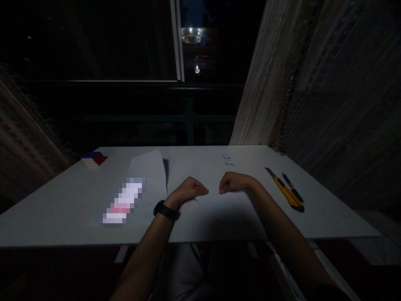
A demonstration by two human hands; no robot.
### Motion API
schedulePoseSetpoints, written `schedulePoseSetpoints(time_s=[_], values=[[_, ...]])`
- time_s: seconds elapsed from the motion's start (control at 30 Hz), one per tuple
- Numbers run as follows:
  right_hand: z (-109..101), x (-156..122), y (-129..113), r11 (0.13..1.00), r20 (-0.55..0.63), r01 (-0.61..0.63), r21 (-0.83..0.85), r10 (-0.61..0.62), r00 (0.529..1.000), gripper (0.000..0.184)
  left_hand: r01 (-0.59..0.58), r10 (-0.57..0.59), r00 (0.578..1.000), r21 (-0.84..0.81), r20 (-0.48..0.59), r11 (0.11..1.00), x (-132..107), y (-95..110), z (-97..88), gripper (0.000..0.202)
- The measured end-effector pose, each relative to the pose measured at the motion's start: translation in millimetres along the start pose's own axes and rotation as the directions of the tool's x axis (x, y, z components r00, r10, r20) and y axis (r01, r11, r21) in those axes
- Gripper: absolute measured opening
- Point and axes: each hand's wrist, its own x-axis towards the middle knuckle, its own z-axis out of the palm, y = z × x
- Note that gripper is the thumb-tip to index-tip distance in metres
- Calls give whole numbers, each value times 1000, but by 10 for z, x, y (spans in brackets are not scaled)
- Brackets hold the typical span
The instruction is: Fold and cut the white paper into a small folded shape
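Note:
My left hand (191, 189), with a dark watch (166, 210) on its wrist, is over the middle of the white table with its fingers pinched together. Facing it a short gap away, my right hand (235, 182) is also closed in a pinch. A tiny pale spot shows at the right fingertips; what either hand holds is too small and dark to make out. White paper sheets (145, 167) lie left of my left hand, one edge curling up. Beyond my right hand are several small cut pieces (228, 160) with dark marks.
A bright pixelated object (123, 202) lies by the sheets. At the table's (62, 213) far left is a blue, red and white cube (93, 159). On the right, a yellow utility knife (285, 192), blade out, lies beside a dark pen (293, 187). Curtains (260, 83) flank a dark window.

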Motion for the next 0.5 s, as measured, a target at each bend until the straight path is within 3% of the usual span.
schedulePoseSetpoints(time_s=[0.1,0.17,0.33,0.5], values=[[19,-11,-49,998,123,34,62,-41,992,36,4,-9,981,28,195,1000,-70,91,-16,26],[55,-8,-104,994,162,57,96,-72,984,34,21,-24,963,14,267,1000,-107,149,-14,28],[168,45,-223,989,133,104,108,-118,984,35,35,-34,952,0,304,999,-113,165,16,25],[185,83,-194,982,119,106,153,-125,985,33,23,-26,954,15,300,1000,-95,120,11,20]])
